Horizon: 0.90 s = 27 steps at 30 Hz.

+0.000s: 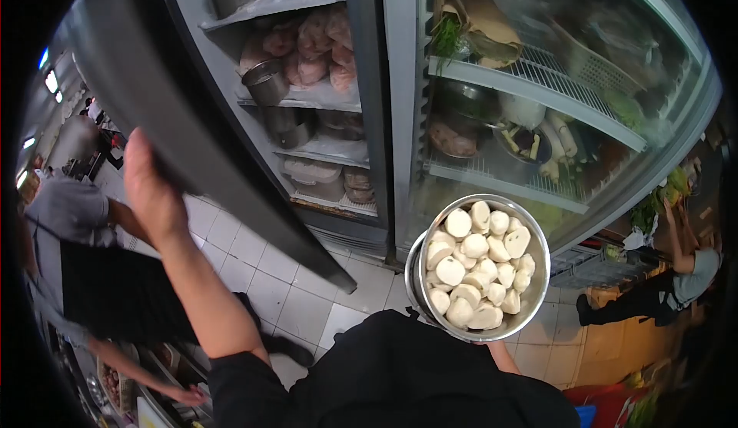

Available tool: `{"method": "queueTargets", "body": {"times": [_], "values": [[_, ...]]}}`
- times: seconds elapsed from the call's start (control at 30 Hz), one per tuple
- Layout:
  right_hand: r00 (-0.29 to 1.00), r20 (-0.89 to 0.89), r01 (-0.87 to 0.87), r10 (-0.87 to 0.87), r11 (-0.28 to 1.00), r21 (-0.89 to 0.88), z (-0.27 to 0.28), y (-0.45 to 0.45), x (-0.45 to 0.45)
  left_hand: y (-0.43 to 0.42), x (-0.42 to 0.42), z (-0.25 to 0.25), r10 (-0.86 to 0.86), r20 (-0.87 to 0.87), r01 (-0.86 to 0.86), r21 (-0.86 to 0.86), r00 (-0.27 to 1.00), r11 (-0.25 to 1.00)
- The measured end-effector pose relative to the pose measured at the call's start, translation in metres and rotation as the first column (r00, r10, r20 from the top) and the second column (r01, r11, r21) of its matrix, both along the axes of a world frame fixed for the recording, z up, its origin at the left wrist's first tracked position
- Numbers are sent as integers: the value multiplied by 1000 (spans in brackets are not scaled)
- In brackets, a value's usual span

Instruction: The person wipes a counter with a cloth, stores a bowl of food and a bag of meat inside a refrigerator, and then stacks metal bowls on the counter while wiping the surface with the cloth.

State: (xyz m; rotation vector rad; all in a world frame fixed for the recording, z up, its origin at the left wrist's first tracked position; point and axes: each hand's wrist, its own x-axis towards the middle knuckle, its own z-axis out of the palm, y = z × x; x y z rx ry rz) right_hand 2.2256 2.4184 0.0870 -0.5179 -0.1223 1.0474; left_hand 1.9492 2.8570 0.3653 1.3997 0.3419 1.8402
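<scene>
My left hand (154,194) is at the edge of the open grey refrigerator door (177,97). Its thumb points up and the fingers are hidden against the door, apparently gripping it. On the right, a round steel bowl (540,290) full of peeled whitish root-vegetable pieces (477,263) is held up in front of my body. A second metal rim (413,278) shows beneath it on the left. My right hand supports the bowl from below; only the forearm (503,357) shows, and the fingers are hidden.
Inside the open refrigerator, shelves hold bagged raw meat (311,48) and metal pots (265,82). The glass-fronted section (569,105) beside it contains vegetables and bowls. A person in an apron (115,274) stands close on my left; another person (669,282) is at the far right. Tiles (288,305) cover the floor.
</scene>
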Motion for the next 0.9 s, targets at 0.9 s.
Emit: {"method": "queueTargets", "body": {"times": [0.9], "values": [[954,188,-273,234,936,220,111,304,40,262,-291,-47,244,-317,-341,-300,917,891]]}}
